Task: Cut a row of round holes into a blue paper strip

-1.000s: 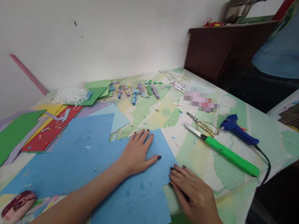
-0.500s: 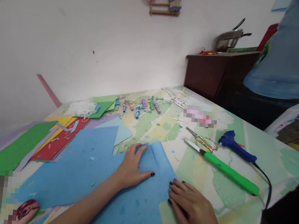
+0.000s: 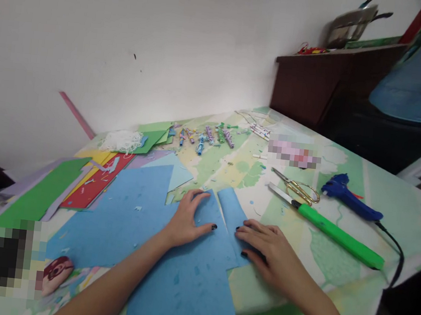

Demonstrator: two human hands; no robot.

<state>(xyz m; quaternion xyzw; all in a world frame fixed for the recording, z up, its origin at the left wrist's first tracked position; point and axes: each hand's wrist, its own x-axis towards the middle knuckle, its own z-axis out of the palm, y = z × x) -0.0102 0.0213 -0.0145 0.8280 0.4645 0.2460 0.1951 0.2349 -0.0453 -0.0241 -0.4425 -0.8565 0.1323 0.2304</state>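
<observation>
My left hand (image 3: 190,221) lies on a blue sheet of paper (image 3: 185,285), its thumb and fingers spread apart. My right hand (image 3: 270,251) rests with outstretched fingers on a narrow blue strip (image 3: 231,205) along the sheet's right side. A gap parts the strip from the sheet at the far end; I cannot tell whether they still join near my right fingers. Another large blue sheet (image 3: 114,217) lies to the left, partly under my left forearm. Right of my hands are a green-handled craft knife (image 3: 334,230), gold-handled scissors (image 3: 297,186) and a blue glue gun (image 3: 352,197).
Green (image 3: 47,185), red (image 3: 92,185) and other coloured sheets lie at the left, near white string (image 3: 122,141). Several small decorated paper tubes (image 3: 209,135) stand toward the wall. A pink oval object (image 3: 58,273) sits front left. A dark cabinet (image 3: 311,88) adjoins the back right.
The blue strip has come away from the sheet at its far end, opening a gap. My right hand has shifted further onto the strip; the camera view has tilted down.
</observation>
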